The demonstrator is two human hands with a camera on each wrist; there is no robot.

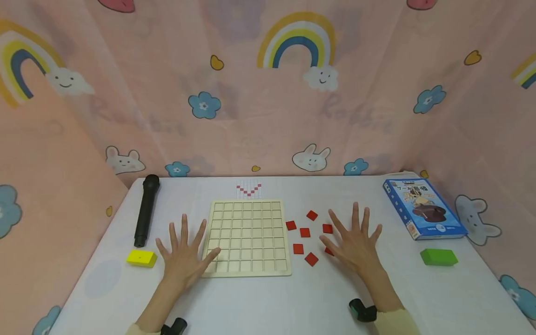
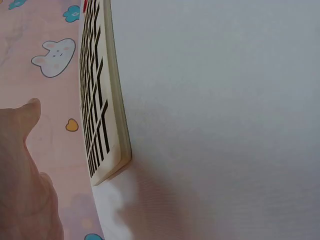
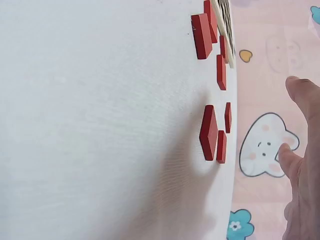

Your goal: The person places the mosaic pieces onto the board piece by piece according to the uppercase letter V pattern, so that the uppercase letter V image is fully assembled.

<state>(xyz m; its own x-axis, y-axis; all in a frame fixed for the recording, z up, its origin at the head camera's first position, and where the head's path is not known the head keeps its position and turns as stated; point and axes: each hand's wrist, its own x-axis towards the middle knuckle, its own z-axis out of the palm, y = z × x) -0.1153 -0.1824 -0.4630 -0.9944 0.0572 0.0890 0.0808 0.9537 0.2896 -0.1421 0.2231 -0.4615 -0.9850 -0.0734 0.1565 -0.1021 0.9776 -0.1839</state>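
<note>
A pale wooden grid board [image 1: 246,238] lies flat at the middle of the white table. My left hand [image 1: 184,258] is spread above its left side, thumb overlapping the lower left corner in the head view. Several red square tiles [image 1: 311,259] lie scattered right of the board; in the right wrist view the tiles [image 3: 202,36] show as thin flat pieces. Over the rightmost ones my right hand [image 1: 356,244] hovers with fingers spread, partly hiding one tile. Neither hand holds anything. Behind the board lies a paper [image 1: 249,190] with a grid and a V of red squares.
At the left are a black microphone [image 1: 146,211] and a yellow block [image 1: 142,258]. To the right lie a blue game box [image 1: 425,209] and a green block [image 1: 438,257]. A pink patterned curtain [image 1: 251,135] surrounds the table's back and sides.
</note>
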